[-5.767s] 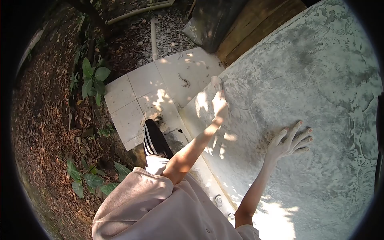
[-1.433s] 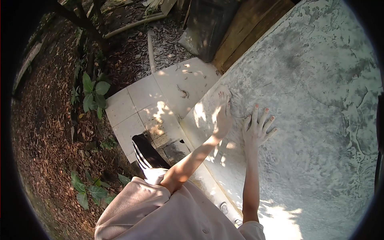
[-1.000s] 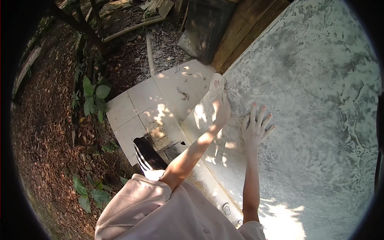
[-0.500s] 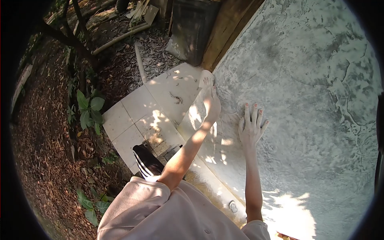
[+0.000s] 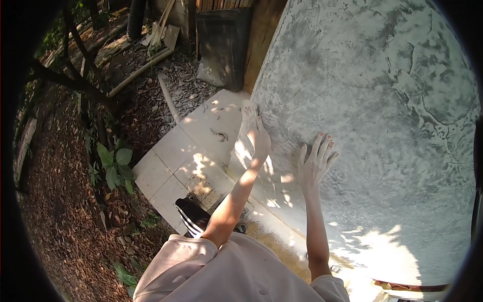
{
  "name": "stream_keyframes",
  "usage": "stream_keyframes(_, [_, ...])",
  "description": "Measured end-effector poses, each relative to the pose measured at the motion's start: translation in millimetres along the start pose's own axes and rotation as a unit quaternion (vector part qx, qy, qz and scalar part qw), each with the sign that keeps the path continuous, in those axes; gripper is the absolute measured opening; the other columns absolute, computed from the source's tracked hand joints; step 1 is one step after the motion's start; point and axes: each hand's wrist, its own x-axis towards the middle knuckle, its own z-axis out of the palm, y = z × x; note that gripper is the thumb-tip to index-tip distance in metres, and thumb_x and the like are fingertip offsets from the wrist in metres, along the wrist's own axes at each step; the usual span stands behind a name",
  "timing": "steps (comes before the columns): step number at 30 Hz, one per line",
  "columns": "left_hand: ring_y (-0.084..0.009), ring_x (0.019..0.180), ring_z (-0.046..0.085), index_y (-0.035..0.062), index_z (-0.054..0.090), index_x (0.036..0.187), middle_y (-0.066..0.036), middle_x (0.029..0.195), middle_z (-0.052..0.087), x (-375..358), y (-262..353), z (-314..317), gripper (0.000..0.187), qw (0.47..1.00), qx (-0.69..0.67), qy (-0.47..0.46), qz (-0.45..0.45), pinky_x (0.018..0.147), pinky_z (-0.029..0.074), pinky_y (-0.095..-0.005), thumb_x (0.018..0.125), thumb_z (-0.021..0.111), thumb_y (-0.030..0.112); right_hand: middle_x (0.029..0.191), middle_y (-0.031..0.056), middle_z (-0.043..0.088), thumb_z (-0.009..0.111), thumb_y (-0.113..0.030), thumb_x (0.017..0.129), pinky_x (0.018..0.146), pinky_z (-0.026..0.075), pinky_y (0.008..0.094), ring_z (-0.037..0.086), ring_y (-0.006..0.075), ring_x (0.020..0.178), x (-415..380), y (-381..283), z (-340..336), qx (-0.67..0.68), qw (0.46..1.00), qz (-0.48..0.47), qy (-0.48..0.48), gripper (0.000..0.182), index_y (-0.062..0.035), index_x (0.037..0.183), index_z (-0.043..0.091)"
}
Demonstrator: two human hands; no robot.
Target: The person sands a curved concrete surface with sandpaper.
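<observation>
Head view, left hand: the left hand [image 5: 260, 141] lies at the left edge of the wall [image 5: 357, 95], fingers close together and pale; whether anything sits under them cannot be told.
Right hand: the right hand [image 5: 315, 167] rests flat on the wall, fingers and thumb spread, clasping nothing visible.
Hand spacing: six seconds ago the right hand lay farther in across the wall; now it is near the left, suggesting both attend to the same edge area, the right perhaps bracing.
Wall: mottled grey, beneath both hands, with a sunlit patch [image 5: 387, 254] low on it.
Beyond the wall: the view has swung, showing more of the black container [image 5: 221, 50] past its upper left edge; floor tiles [image 5: 173, 146] lie to its left.
</observation>
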Motion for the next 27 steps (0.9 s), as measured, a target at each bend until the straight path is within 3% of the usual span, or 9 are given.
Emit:
stream_keyframes(3, [-0.0395,0.098,0.058,-0.009,0.054,0.118,-0.029,0.108,0.06,-21,-6,9,0.043,0.998,0.029,-0.022,-0.051,0.086,0.042,-0.0411,0.1,0.043,0.028,0.152,0.0175,0.026,0.049,-0.035,0.094,0.111,0.013,0.0578,0.025,0.0348,0.14,1,1,-1,0.0,1.0,-0.003,-0.004,0.06,-0.0108,0.147,0.032])
stream_keyframes(7, [-0.0381,0.108,0.052,-0.0077,0.05,0.124,-0.028,0.118,0.055,-72,-24,19,0.044,0.991,0.028,-0.021,0.128,0.093,0.038,-0.0393,0.1,0.042,0.028,0.152,0.0155,0.027,0.051,-0.034,0.094,0.111,0.014,0.0576,0.027,0.0343,0.139,1,0,-3,0.003,1.0,0.006,-0.025,0.059,-0.0144,0.146,0.034])
stream_keyframes(10, [-0.0371,0.116,0.048,-0.0067,0.048,0.128,-0.027,0.125,0.051,-60,-21,15,0.045,0.984,0.032,0.0,0.173,0.098,0.035,-0.038,0.1,0.042,0.028,0.152,0.0142,0.027,0.052,-0.033,0.093,0.111,0.015,0.0578,0.028,0.0338,0.139,1,-1,-5,0.012,0.999,0.012,-0.03,0.059,-0.0153,0.146,0.034])
stream_keyframes(13, [-0.036,0.123,0.044,-0.0056,0.045,0.132,-0.025,0.132,0.047,-20,0,5,0.046,0.99,0.038,0.027,0.136,0.102,0.032,-0.0366,0.1,0.041,0.028,0.15,0.0074,0.033,0.051,-0.033,0.092,0.111,0.019,0.0573,0.034,0.0264,0.137,-1,-2,-3,0.014,1.0,0.02,-0.009,0.056,-0.0238,0.145,0.036])
stream_keyframes(19, [-0.0379,0.132,0.037,-0.0047,0.041,0.136,-0.025,0.141,0.04,-28,37,1,0.048,0.999,0.034,-0.002,0.024,0.108,0.027,-0.0364,0.1,0.039,0.026,0.15,0.006,0.034,0.051,-0.031,0.091,0.11,0.02,0.0585,0.033,0.0275,0.137,-3,-2,-5,0.023,0.999,0.019,-0.034,0.056,-0.0262,0.145,0.036])
stream_keyframes(20, [-0.0379,0.132,0.037,-0.0047,0.041,0.136,-0.025,0.141,0.04,-40,24,6,0.048,0.999,0.036,-0.005,0.024,0.108,0.027,-0.0364,0.1,0.039,0.026,0.15,0.006,0.034,0.051,-0.031,0.091,0.11,0.02,0.0585,0.033,0.0275,0.137,-3,-3,-6,0.023,0.999,0.022,-0.035,0.056,-0.0262,0.145,0.036])
stream_keyframes(22, [-0.037,0.125,0.046,-0.0089,0.044,0.131,-0.027,0.134,0.047,-59,-6,14,0.044,0.987,0.026,-0.01,0.159,0.104,0.035,-0.0357,0.099,0.042,0.02,0.152,0.0112,0.028,0.054,-0.031,0.091,0.111,0.016,0.059,0.026,0.0318,0.14,-3,-6,-7,0.021,0.998,0.021,-0.063,0.06,-0.023,0.147,0.034])
stream_keyframes(25, [-0.0357,0.128,0.044,-0.0075,0.04,0.135,-0.028,0.135,0.046,-63,2,10,0.045,0.987,-0.029,-0.018,0.156,0.107,0.033,-0.0357,0.099,0.042,0.019,0.152,0.011,0.029,0.054,-0.031,0.091,0.111,0.015,0.0594,0.026,0.0319,0.14,-5,-5,0,0.009,0.999,0.017,-0.04,0.058,-0.0235,0.146,0.036])
stream_keyframes(27, [-0.0354,0.128,0.042,-0.0054,0.041,0.136,-0.026,0.139,0.042,-34,12,-7,0.047,0.997,0.049,-0.056,0.016,0.105,0.032,-0.0358,0.1,0.039,0.025,0.152,0.0113,0.029,0.055,-0.032,0.091,0.111,0.015,0.0595,0.026,0.0325,0.14,-8,-4,1,0.009,0.999,0.025,-0.037,0.057,-0.0237,0.145,0.036])
